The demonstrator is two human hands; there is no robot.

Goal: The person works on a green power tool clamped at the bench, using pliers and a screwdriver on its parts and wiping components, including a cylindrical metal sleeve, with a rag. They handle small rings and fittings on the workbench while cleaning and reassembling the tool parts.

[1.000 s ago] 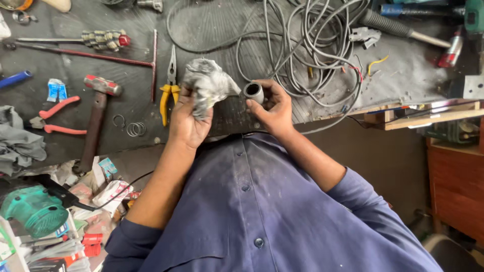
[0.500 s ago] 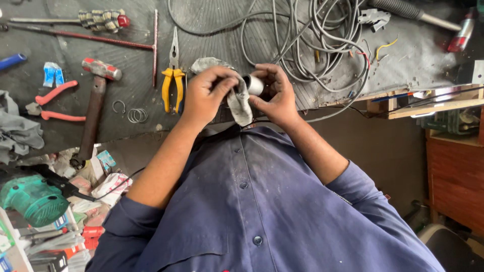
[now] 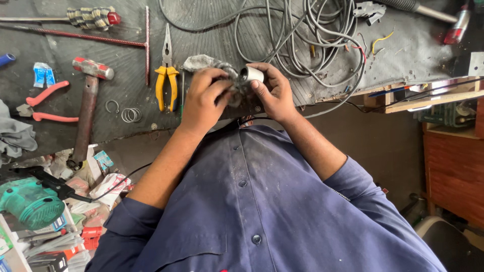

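Note:
My left hand [image 3: 204,98] grips a dirty grey rag [image 3: 201,62] and presses it against a short silver metal cylinder [image 3: 250,74]. My right hand [image 3: 275,93] holds that cylinder between thumb and fingers, its open end facing left. Both hands meet just above the near edge of the dark workbench [image 3: 126,45], in front of my blue buttoned shirt [image 3: 262,201]. Part of the rag is hidden between the two hands.
Yellow-handled pliers [image 3: 165,75], a hammer [image 3: 85,108], red-handled pliers [image 3: 43,103], metal rings [image 3: 130,115] and a long T-bar tool [image 3: 101,38] lie left of my hands. Coiled grey cable [image 3: 302,35] lies behind them. A green power tool [image 3: 27,201] sits low left.
My left hand brought the rag from beside the cylinder onto it and has worked around it. Both hands stayed together at the bench edge while the view shifted slightly.

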